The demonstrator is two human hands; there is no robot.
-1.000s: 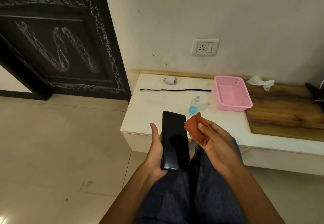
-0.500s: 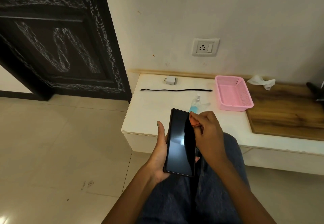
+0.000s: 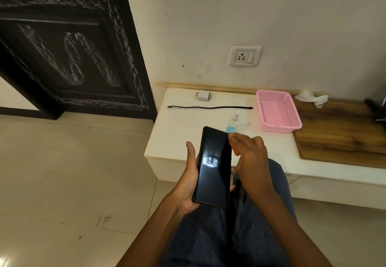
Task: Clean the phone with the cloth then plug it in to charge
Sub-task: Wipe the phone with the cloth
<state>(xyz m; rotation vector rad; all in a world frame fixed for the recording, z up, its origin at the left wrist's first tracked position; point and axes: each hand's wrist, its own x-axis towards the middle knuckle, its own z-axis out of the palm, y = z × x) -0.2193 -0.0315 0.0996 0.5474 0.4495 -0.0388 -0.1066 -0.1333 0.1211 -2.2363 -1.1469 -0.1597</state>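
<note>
— What are the hands doing?

— The right hand (image 3: 249, 156) is curling round the cloth (image 3: 235, 150), pressing it on the right edge of the phone (image 3: 214, 167). The left hand (image 3: 189, 178) is cradling the phone, long axis pointing away, over the lap.

— Any change?

— The cloth is barely showing now, and the phone is tilting more.

— And the charger?

— The cable (image 3: 210, 107) and adapter (image 3: 203, 95) are lying ahead on the bench (image 3: 177, 133), under the socket (image 3: 244, 56).

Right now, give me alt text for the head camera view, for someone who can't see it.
A seated person's left hand holds a dark phone over their lap while the right hand presses an orange cloth, mostly hidden, against its right edge. Beyond, a white ledge holds a charger adapter, black cable, spray bottle and pink basket, below a wall socket.
</note>
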